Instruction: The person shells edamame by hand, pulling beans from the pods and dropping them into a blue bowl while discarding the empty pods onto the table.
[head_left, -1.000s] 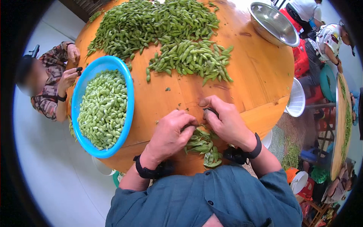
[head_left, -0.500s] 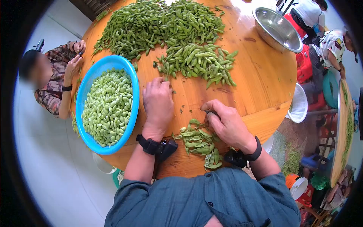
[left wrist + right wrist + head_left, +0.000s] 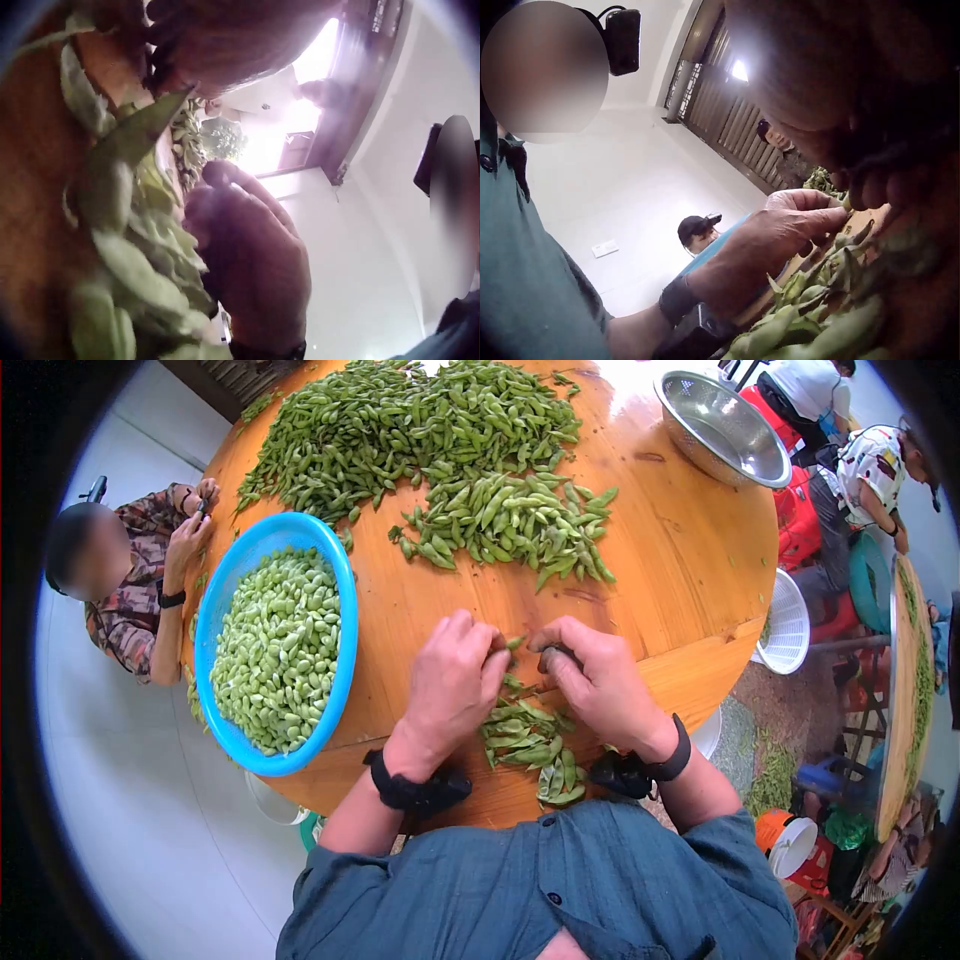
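My left hand (image 3: 450,680) pinches a small green soybean pod (image 3: 515,643) between thumb and fingers, over the wooden table. Facing it, my right hand (image 3: 605,680) has bent fingers and something dark between thumb and forefinger. In the right wrist view the pod's tip is right at my right fingers (image 3: 870,189); I cannot tell whether they grip it. Below both hands lies a small heap of flattened, split pods (image 3: 525,735), seen close up in the left wrist view. Beyond them is a pile of whole pods (image 3: 510,520).
A blue basket (image 3: 347,650) of shelled green beans stands at the left. A larger pod pile (image 3: 350,430) covers the far side of the table (image 3: 680,560). At the far right sits a metal colander (image 3: 690,445). Another person (image 3: 140,590) works at the left edge.
My left hand let go of the beans' side, reached toward the whole pods by the basket, then came back beside my right hand with a pod. My right hand has stayed nearly in place.
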`<action>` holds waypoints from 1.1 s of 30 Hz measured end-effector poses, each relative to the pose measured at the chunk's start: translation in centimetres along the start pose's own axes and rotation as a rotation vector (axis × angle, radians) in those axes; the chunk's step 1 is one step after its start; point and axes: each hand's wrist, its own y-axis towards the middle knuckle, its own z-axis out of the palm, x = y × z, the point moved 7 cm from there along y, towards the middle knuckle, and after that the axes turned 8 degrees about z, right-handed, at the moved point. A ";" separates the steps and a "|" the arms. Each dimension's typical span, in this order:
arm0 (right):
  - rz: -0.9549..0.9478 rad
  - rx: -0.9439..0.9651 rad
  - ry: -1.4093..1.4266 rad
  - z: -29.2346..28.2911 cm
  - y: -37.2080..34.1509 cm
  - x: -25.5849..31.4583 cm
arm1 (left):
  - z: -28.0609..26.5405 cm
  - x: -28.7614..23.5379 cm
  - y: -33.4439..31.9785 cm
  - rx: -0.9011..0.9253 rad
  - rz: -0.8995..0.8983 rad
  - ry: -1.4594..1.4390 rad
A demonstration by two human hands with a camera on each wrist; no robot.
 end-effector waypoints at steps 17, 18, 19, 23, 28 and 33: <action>0.139 -0.008 0.154 -0.3 0.1 -0.3 | 1.6 0.5 -1.6 0.079 -0.559 -0.949; 0.128 -0.018 0.130 -0.4 0.1 -0.3 | 1.5 0.3 -1.5 0.072 -0.513 -0.906; 0.129 -0.019 0.130 -0.5 0.1 -0.2 | 1.4 0.0 -1.4 0.065 -0.466 -0.863; 0.099 -0.048 0.052 -0.6 0.2 0.3 | 0.9 -1.1 -0.9 0.080 -0.393 -0.754; 0.086 -0.055 -0.007 -0.5 0.1 0.5 | 1.6 -0.3 -1.2 0.029 -0.422 -0.781; -0.037 -0.118 -0.154 -0.3 -0.2 1.0 | 0.1 -1.6 -0.3 -0.005 -0.197 -0.488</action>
